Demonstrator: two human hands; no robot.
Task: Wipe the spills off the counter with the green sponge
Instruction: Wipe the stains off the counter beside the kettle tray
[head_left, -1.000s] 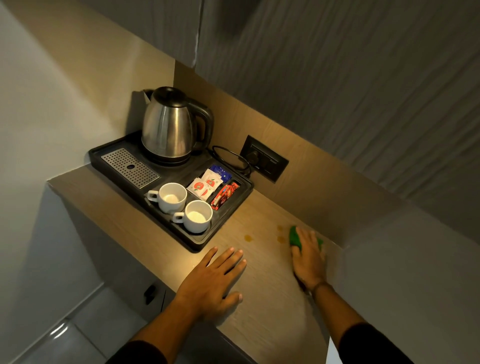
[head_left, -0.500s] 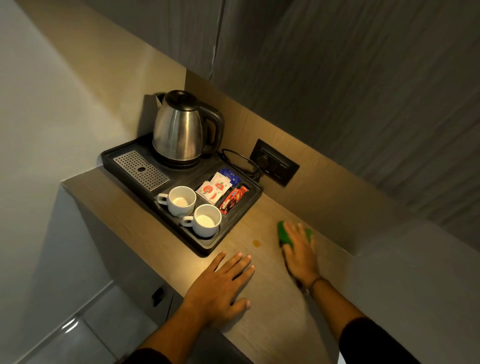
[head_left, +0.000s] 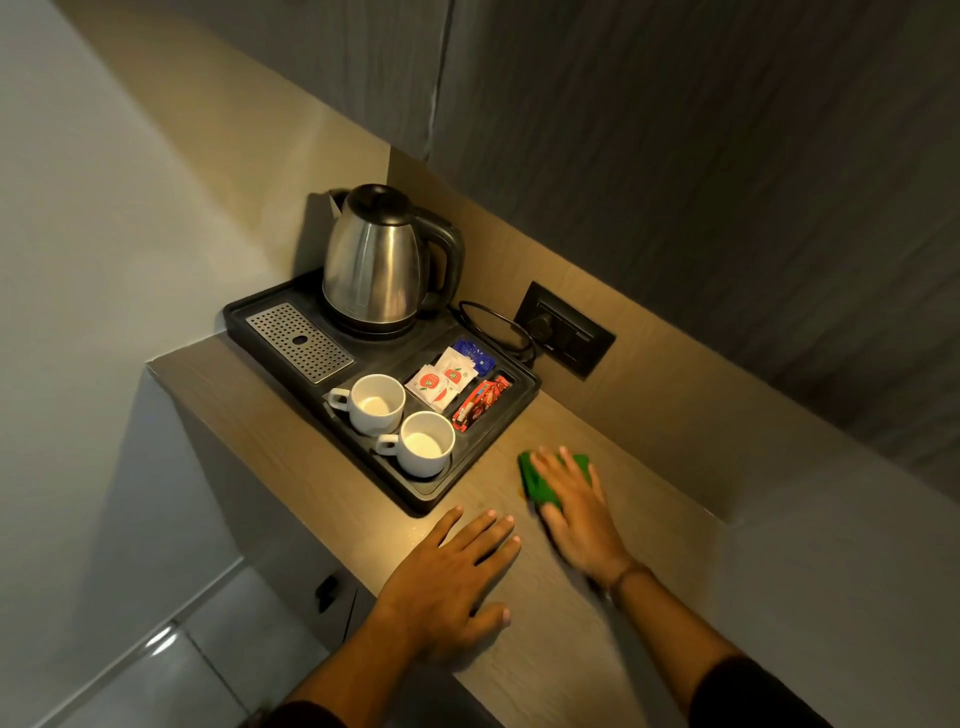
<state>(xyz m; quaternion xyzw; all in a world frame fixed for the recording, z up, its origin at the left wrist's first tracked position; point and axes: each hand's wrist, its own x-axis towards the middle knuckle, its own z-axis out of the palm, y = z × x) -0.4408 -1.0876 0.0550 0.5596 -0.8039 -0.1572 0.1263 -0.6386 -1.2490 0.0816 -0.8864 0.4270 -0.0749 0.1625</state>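
Observation:
The green sponge (head_left: 535, 478) lies flat on the wooden counter (head_left: 613, 649), just right of the black tray's near corner. My right hand (head_left: 576, 512) presses down on it with fingers spread over its top, hiding most of it. My left hand (head_left: 452, 577) rests flat on the counter near the front edge, fingers apart, holding nothing. A faint yellowish trace shows at the sponge's left edge; no other spill spots are visible.
A black tray (head_left: 415, 499) holds a steel kettle (head_left: 376, 260), two white cups (head_left: 375, 402) (head_left: 423, 449), sachets (head_left: 447, 379) and a drip grate (head_left: 298, 340). A wall socket (head_left: 563, 327) with a cord sits behind. The counter ends at a side wall on the right.
My right hand has slid the sponge leftward toward the tray, over the brownish spots that showed before. My left hand has stayed flat on the counter.

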